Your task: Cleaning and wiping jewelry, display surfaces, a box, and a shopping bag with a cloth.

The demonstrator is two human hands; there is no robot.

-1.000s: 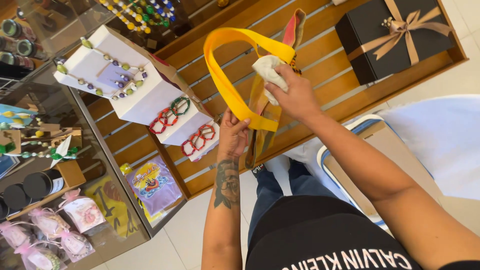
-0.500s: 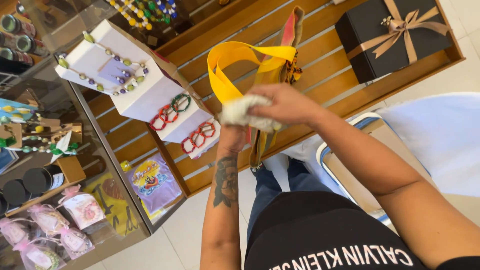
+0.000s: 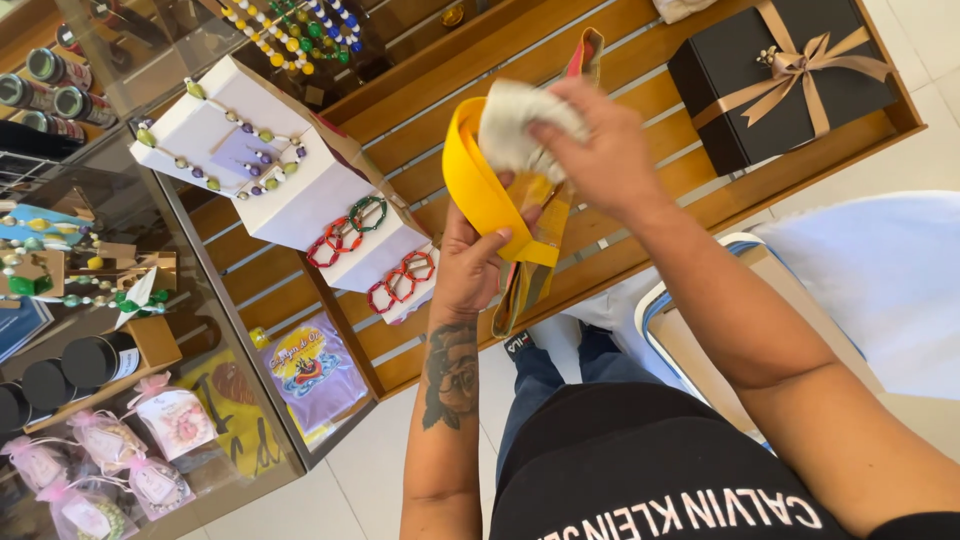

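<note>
Your left hand (image 3: 470,265) grips the yellow bag (image 3: 500,210) from below, fingers closed around the lower part of its broad handle, thumb on the near face. Your right hand (image 3: 600,150) is clenched on a crumpled white cloth (image 3: 520,125) and presses it against the top curve of that handle, right above your left fingers. So the bag hangs between your two hands, in front of the slatted wooden shelf (image 3: 640,80), its narrow body dangling below your left fingertips.

As for progress, it looks like wiping in mid-course: the cloth sits on the upper bend of the handle, so that part is getting attention now. The body of the bag, beneath your left fingers, is not under the cloth at this moment, and you cannot tell from here whether it is clean. Judging by this, the handle is partly covered and the rest of the bag is likely left to do.

Well beyond your right knuckles sits a black gift box (image 3: 770,90) with a tan ribbon. To the outside of your left fingers stand white display blocks (image 3: 300,190) carrying bead necklaces and red and green bracelets.
</note>
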